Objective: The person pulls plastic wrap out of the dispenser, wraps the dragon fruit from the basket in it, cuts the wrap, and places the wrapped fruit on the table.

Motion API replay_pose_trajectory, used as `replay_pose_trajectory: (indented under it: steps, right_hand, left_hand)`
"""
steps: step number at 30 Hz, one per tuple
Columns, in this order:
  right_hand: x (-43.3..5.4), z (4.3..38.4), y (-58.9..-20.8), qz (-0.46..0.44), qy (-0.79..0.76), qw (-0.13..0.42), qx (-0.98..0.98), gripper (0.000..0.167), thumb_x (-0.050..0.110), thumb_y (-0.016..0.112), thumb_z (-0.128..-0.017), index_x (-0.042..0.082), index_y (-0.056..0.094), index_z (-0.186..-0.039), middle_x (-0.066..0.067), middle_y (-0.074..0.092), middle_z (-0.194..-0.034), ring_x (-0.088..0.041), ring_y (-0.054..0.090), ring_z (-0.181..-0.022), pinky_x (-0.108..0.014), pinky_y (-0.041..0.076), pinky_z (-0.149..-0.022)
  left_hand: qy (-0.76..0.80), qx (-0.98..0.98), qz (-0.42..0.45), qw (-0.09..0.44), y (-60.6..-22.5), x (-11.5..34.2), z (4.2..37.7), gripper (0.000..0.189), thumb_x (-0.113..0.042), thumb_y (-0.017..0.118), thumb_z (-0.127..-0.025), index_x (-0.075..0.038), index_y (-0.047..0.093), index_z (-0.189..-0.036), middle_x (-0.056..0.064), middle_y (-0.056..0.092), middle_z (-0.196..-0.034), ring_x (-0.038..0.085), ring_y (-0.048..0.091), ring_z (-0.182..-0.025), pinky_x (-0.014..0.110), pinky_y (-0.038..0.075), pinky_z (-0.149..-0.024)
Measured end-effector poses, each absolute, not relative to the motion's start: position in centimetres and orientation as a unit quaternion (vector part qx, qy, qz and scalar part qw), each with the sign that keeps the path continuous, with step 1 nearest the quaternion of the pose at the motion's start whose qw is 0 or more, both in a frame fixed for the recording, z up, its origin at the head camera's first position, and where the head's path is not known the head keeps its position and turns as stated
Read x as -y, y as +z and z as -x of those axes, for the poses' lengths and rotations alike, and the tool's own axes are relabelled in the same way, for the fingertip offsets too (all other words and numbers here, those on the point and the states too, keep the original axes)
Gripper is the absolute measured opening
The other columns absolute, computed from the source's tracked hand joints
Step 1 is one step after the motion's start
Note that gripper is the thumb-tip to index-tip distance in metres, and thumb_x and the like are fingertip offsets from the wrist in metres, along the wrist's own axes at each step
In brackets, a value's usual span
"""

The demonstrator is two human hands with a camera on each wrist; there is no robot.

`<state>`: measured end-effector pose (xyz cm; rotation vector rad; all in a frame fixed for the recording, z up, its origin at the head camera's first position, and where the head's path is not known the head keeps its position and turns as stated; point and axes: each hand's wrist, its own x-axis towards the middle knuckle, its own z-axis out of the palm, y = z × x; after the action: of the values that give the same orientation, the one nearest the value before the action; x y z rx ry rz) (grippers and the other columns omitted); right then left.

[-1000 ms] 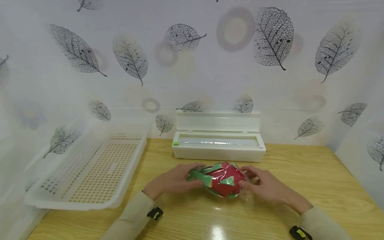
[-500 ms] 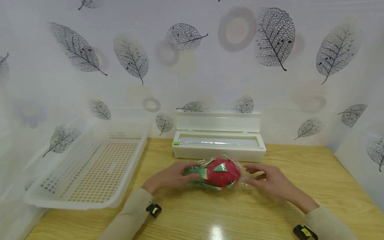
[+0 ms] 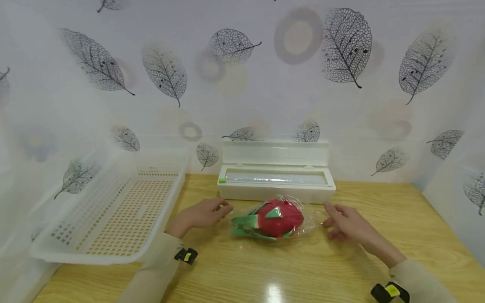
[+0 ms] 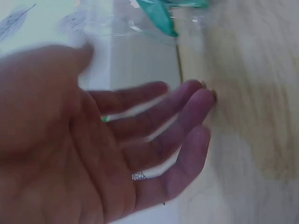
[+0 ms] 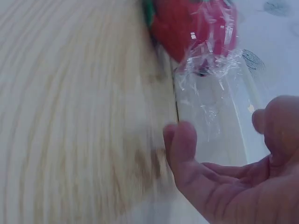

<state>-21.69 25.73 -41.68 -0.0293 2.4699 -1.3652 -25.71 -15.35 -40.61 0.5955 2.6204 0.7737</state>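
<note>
A dragon fruit (image 3: 278,219), red with green scales, lies on the wooden table in clear plastic wrap (image 3: 308,221). Its green tips point left, and loose wrap sticks out on the right. To its left is my left hand (image 3: 201,216), apart from the fruit, fingers relaxed and holding nothing; the left wrist view shows the bare palm (image 4: 70,154). On the other side my right hand (image 3: 348,227) is at the edge of the loose wrap with loosely bent fingers. In the right wrist view nothing shows between that hand's thumb and fingers.
Behind the fruit stands a white wrap dispenser box (image 3: 276,193), lid raised, with a roll of film (image 3: 276,179) inside. A white perforated plastic basket (image 3: 113,219) sits at the left. A leaf-patterned sheet (image 3: 242,97) hangs behind the table (image 3: 235,277).
Both hands have let go of the wrapped dragon fruit and drawn apart, the left hand leftward and the right hand rightward. The fruit has come down onto the table.
</note>
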Motion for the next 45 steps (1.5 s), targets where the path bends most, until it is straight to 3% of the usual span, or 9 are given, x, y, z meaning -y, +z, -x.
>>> replay_pose_trajectory:
  steps: [3,7,15,20,26,30,34,41,45]
  right_hand:
    - [-25.5,22.2,-41.6,-0.005,-0.528,0.208,-0.823,0.08,0.053,0.04,-0.108,-0.013,0.03,-0.152,-0.023,0.072,-0.118,-0.021,0.075,-0.086,-0.036,0.063,-0.073]
    - [-24.4,22.9,-41.5,0.027,-0.569,0.193,-0.799,0.062,0.03,0.059,-0.104,-0.017,0.045,-0.142,-0.013,0.073,-0.113,-0.015,0.073,-0.09,-0.035,0.064,-0.079]
    - [-22.1,23.1,-41.1,0.101,-0.473,0.001,-0.875,0.015,0.001,0.071,-0.09,-0.004,0.076,-0.103,-0.013,0.078,-0.096,-0.012,0.071,-0.083,-0.024,0.059,-0.068]
    - [-21.1,22.5,-40.9,0.164,-0.393,-0.086,-0.901,0.024,-0.006,0.07,-0.086,0.003,0.076,-0.108,-0.013,0.079,-0.099,-0.026,0.075,-0.089,-0.023,0.06,-0.069]
    - [-21.1,21.8,-40.8,0.166,-0.431,-0.047,-0.886,0.033,-0.005,0.055,-0.094,0.005,0.073,-0.12,-0.014,0.077,-0.108,-0.028,0.075,-0.096,-0.026,0.062,-0.074]
    - [-21.5,21.7,-40.7,0.182,-0.437,0.013,-0.881,0.027,0.018,0.064,-0.1,0.005,0.072,-0.122,-0.015,0.073,-0.121,-0.031,0.071,-0.11,-0.025,0.061,-0.08]
    - [-22.2,22.0,-41.1,0.237,-0.441,0.05,-0.864,0.035,0.014,0.07,-0.096,0.002,0.067,-0.13,-0.018,0.068,-0.128,-0.036,0.067,-0.118,-0.025,0.062,-0.084]
    - [-23.0,23.1,-42.2,0.239,-0.415,0.0,-0.878,0.021,0.011,0.077,-0.089,0.011,0.079,-0.11,-0.005,0.079,-0.104,-0.011,0.074,-0.094,-0.021,0.061,-0.077]
    - [-23.2,23.5,-42.4,0.181,-0.471,0.045,-0.862,0.015,0.012,0.074,-0.093,0.004,0.078,-0.105,-0.007,0.078,-0.097,-0.006,0.069,-0.083,-0.028,0.062,-0.072]
  left_hand:
    - [0.251,-0.935,-0.189,0.168,-40.9,15.0,25.7,0.03,-0.029,0.06,-0.103,-0.004,0.069,-0.118,0.009,0.072,-0.11,0.021,0.067,-0.101,0.041,0.057,-0.089]
    - [0.252,-0.933,-0.181,0.18,-41.1,14.3,25.7,0.021,-0.023,0.068,-0.098,-0.006,0.072,-0.109,0.005,0.072,-0.102,0.017,0.066,-0.094,0.037,0.057,-0.084]
    - [0.288,-0.919,-0.178,0.199,-41.1,14.2,26.0,0.018,-0.009,0.064,-0.095,-0.005,0.074,-0.11,0.005,0.074,-0.103,0.015,0.064,-0.089,0.031,0.056,-0.079]
    - [0.343,-0.903,-0.151,0.209,-41.1,14.4,26.1,0.022,-0.01,0.06,-0.097,-0.004,0.072,-0.114,0.005,0.072,-0.099,0.015,0.065,-0.084,0.029,0.055,-0.074]
    - [0.434,-0.859,-0.084,0.26,-40.7,15.2,25.4,0.033,-0.018,0.05,-0.106,0.002,0.059,-0.131,0.015,0.066,-0.106,0.019,0.072,-0.073,0.033,0.062,-0.067]
    - [0.457,-0.838,-0.061,0.29,-40.5,15.7,24.6,0.035,-0.025,0.05,-0.108,0.0,0.053,-0.133,0.015,0.062,-0.111,0.022,0.074,-0.074,0.038,0.064,-0.066]
    - [0.464,-0.832,-0.071,0.296,-40.4,15.9,24.0,0.04,-0.03,0.049,-0.108,0.0,0.051,-0.136,0.016,0.065,-0.114,0.024,0.075,-0.076,0.04,0.064,-0.066]
    - [0.492,-0.804,-0.09,0.321,-40.3,15.8,23.5,0.059,-0.046,0.047,-0.107,-0.004,0.04,-0.148,0.019,0.062,-0.129,0.028,0.075,-0.086,0.043,0.064,-0.071]
    - [0.501,-0.796,-0.101,0.324,-40.6,15.4,23.7,0.065,-0.045,0.049,-0.107,-0.003,0.033,-0.154,0.021,0.058,-0.138,0.027,0.075,-0.095,0.041,0.064,-0.077]
